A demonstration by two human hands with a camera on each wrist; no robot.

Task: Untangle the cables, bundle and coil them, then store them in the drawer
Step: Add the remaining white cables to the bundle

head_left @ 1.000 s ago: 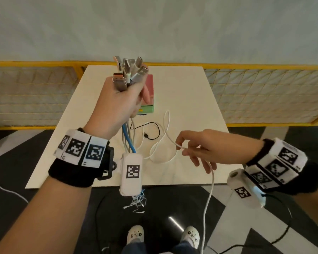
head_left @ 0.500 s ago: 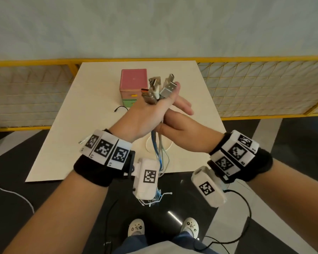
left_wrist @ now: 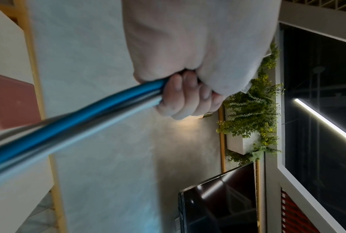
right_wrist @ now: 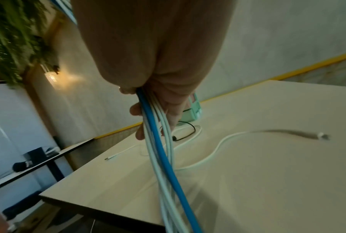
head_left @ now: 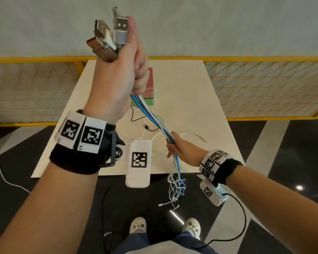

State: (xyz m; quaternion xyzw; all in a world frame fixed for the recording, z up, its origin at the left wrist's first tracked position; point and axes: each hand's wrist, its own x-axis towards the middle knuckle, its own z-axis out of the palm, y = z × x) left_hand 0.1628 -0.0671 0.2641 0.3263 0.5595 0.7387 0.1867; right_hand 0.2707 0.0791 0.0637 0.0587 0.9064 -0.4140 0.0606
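The head view looks forward and steeply down from above the counter's (head_left: pixel 200 92) near edge, taking in both forearms, the floor and the far wall. The left wrist view sits close under the raised left hand (left_wrist: pixel 188 66), facing up along it to the wall and ceiling. The right wrist view looks along the right hand (right_wrist: pixel 152 63) across the counter; all three share the cables (head_left: pixel 154 120).

You have a pale tabletop (head_left: pixel 200 99) in front of you, a yellow-framed mesh fence (head_left: pixel 264 85) behind it, and a dark glossy floor (head_left: pixel 17 149) below. Your white shoes (head_left: pixel 138 225) show at the bottom. A leafy plant (left_wrist: pixel 253 113) hangs beside a dark screen (left_wrist: pixel 217 201).
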